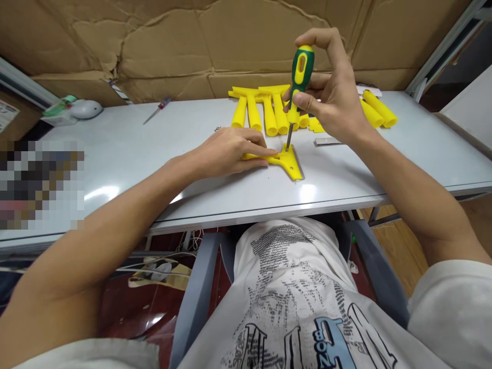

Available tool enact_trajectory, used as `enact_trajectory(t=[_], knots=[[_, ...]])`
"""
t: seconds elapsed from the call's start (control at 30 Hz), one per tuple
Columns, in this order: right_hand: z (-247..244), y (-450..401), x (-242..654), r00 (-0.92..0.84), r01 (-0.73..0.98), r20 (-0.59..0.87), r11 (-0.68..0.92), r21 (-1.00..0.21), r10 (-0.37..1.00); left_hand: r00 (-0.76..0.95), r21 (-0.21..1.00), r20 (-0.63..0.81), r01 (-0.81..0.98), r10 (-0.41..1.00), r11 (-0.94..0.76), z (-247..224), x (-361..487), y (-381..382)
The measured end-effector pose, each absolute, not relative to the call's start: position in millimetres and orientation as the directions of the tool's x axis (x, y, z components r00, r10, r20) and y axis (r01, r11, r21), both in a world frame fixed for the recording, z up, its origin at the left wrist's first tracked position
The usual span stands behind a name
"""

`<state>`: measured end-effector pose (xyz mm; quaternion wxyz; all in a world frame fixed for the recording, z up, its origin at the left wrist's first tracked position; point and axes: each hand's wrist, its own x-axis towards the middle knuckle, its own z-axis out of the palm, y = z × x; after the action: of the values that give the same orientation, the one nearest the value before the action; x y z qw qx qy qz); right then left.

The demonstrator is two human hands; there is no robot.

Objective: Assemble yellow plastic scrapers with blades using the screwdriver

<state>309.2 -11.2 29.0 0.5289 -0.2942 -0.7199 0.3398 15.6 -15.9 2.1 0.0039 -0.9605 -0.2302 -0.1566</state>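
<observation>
A yellow scraper [291,166] lies on the white table with its wide end toward the right and a thin metal edge along it. Its handle is in my left hand [234,150], whose fingers press it against the tabletop. In my right hand [333,92] is a green and yellow screwdriver [301,74], held nearly upright with the index finger over its top. The screwdriver's tip meets the scraper's head near its upper hole. Another hole in the head shows below it.
Behind my hands lie several yellow scraper parts [254,110], with more yellow handles [380,109] at the right. A metal blade [326,141] rests near my right wrist. Another screwdriver [157,109] and a white mouse [86,108] are at the left. Cardboard [165,41] stands behind the table [200,202].
</observation>
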Motion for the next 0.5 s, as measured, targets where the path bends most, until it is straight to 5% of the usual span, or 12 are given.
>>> enact_trajectory(t=[0.37,0.5], knots=[[24.7,-4.7,317.8,-0.485,-0.21,0.618,0.603,-0.769,0.619,0.842,0.063,0.288,0.458,0.456,-0.887,3.1,16.8,-16.6],[27.4,-6.2,320.2,-0.485,-0.172,0.623,0.632,-0.755,0.613,0.835,0.07,0.267,0.482,0.482,-0.874,3.4,16.6,-16.6]])
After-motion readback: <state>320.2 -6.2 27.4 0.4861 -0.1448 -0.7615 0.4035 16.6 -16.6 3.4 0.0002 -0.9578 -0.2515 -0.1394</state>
